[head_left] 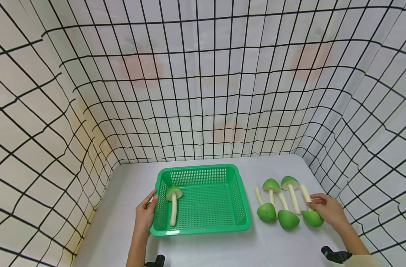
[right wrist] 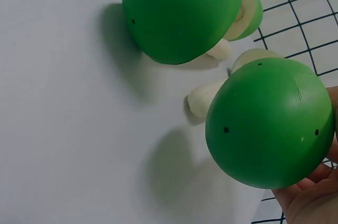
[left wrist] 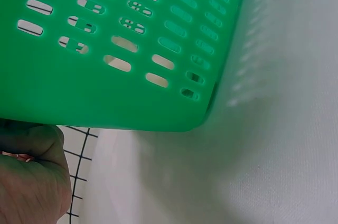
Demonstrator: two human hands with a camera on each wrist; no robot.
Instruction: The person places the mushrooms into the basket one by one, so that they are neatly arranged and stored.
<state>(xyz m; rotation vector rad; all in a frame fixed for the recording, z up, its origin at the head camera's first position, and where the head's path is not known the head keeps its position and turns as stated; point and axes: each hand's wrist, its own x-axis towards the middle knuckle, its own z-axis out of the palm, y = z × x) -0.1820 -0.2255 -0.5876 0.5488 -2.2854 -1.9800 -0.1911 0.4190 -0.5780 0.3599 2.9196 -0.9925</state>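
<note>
My left hand (head_left: pixel 145 213) grips the left rim of a green plastic basket (head_left: pixel 203 231), its thumb and fingers at the edge. Inside, toward the left wall, lies one toy mushroom (head_left: pixel 174 207) with a green cap and pale stem. At the far right my right hand (head_left: pixel 329 211) pinches another toy mushroom (head_left: pixel 312 218) by the stem, just above its cap, which points toward me. That green cap with small dark dots fills much of the right wrist view. Part of the right fingers is hidden behind the cap there.
Several more green-capped mushrooms (head_left: pixel 288 219) lie in a group between the basket and my right hand, caps facing both ways. A white table (head_left: pixel 263 248) bears everything. Black wire grid (head_left: pixel 203 85) over pale cloth encloses its back and sides.
</note>
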